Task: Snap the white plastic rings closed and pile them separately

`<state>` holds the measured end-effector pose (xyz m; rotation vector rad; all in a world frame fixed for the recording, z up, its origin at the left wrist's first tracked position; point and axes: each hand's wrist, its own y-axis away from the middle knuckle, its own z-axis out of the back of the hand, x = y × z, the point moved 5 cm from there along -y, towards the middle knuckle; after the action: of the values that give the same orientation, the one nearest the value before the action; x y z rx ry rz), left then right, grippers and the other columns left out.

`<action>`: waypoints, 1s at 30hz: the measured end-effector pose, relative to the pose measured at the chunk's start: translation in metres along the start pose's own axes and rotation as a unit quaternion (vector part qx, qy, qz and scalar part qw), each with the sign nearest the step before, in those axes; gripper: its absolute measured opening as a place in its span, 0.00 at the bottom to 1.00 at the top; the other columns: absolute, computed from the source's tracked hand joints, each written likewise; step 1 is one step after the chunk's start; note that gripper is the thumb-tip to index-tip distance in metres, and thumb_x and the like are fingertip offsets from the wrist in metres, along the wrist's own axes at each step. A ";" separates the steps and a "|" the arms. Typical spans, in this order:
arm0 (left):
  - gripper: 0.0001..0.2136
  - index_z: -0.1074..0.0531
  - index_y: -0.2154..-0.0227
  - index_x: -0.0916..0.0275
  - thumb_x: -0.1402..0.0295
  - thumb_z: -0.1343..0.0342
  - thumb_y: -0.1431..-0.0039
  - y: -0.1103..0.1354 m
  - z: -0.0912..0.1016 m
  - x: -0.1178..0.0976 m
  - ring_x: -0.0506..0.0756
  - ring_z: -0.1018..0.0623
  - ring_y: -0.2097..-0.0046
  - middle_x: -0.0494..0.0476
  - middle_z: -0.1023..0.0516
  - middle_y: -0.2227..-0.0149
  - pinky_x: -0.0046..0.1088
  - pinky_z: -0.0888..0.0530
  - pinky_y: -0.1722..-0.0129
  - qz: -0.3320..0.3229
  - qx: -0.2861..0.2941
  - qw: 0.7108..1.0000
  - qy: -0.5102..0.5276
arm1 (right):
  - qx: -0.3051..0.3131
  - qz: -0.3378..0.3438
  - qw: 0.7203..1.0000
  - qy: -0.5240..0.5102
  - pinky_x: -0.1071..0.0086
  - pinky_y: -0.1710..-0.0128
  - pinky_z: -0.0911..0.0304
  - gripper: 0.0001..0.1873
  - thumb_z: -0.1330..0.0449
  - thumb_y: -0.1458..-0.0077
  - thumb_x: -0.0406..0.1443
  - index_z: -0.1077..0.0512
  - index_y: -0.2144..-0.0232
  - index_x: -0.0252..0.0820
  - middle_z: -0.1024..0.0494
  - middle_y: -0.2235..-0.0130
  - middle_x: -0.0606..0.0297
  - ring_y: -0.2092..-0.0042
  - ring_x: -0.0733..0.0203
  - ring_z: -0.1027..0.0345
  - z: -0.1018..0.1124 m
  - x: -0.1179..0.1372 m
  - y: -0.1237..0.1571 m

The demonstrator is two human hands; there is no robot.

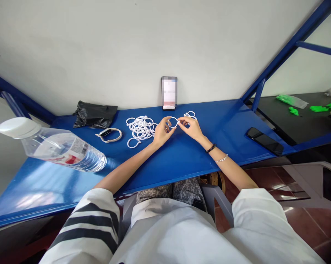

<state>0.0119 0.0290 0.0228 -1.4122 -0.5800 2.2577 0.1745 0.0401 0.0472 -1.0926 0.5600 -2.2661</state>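
Observation:
Between my hands, above the blue table (209, 161), is a white plastic ring (173, 118) with a small eyelet on its right side. My left hand (162, 132) pinches the ring's left edge. My right hand (191, 127) has thumb and fingertips closed on the eyelet end. A tangled pile of similar white rings (140, 128) lies just left of my left hand. Beyond my right hand rest a few more white rings (191, 114), partly hidden by the fingers.
A phone (169, 93) leans upright against the wall. Left are a black plastic bag (95, 114), a watch (109, 135) and a tall water bottle (61, 148). A dark phone (264, 140) lies near the right edge. Green pieces (319, 109) and part of another person's hand are on the neighbouring black table.

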 end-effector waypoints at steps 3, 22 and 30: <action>0.21 0.36 0.50 0.59 0.65 0.39 0.45 0.000 0.000 0.001 0.45 0.31 0.76 0.49 0.28 0.67 0.23 0.30 0.72 0.009 0.001 1.000 0.000 | 0.001 0.000 1.000 0.002 0.65 0.66 0.33 0.11 0.43 0.41 0.41 0.24 0.62 0.43 0.21 0.65 0.61 0.69 0.60 0.30 0.000 0.000 0.000; 0.20 0.37 0.52 0.59 0.63 0.38 0.46 0.001 -0.001 0.004 0.45 0.31 0.76 0.46 0.30 0.70 0.22 0.32 0.74 0.026 -0.004 1.000 -0.004 | 0.001 0.000 1.000 0.003 0.66 0.67 0.34 0.11 0.43 0.41 0.42 0.24 0.63 0.43 0.22 0.67 0.63 0.69 0.60 0.31 0.000 -0.001 0.000; 0.20 0.36 0.52 0.59 0.61 0.39 0.45 0.001 0.000 0.001 0.45 0.31 0.76 0.47 0.29 0.70 0.22 0.32 0.74 0.023 -0.005 1.000 -0.005 | 0.002 -0.010 1.000 -0.006 0.65 0.65 0.33 0.10 0.43 0.41 0.40 0.25 0.61 0.43 0.21 0.65 0.61 0.67 0.58 0.29 -0.002 -0.001 0.001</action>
<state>0.0114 0.0290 0.0215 -1.4344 -0.5676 2.3013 0.1736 0.0409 0.0449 -1.1132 0.5413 -2.2744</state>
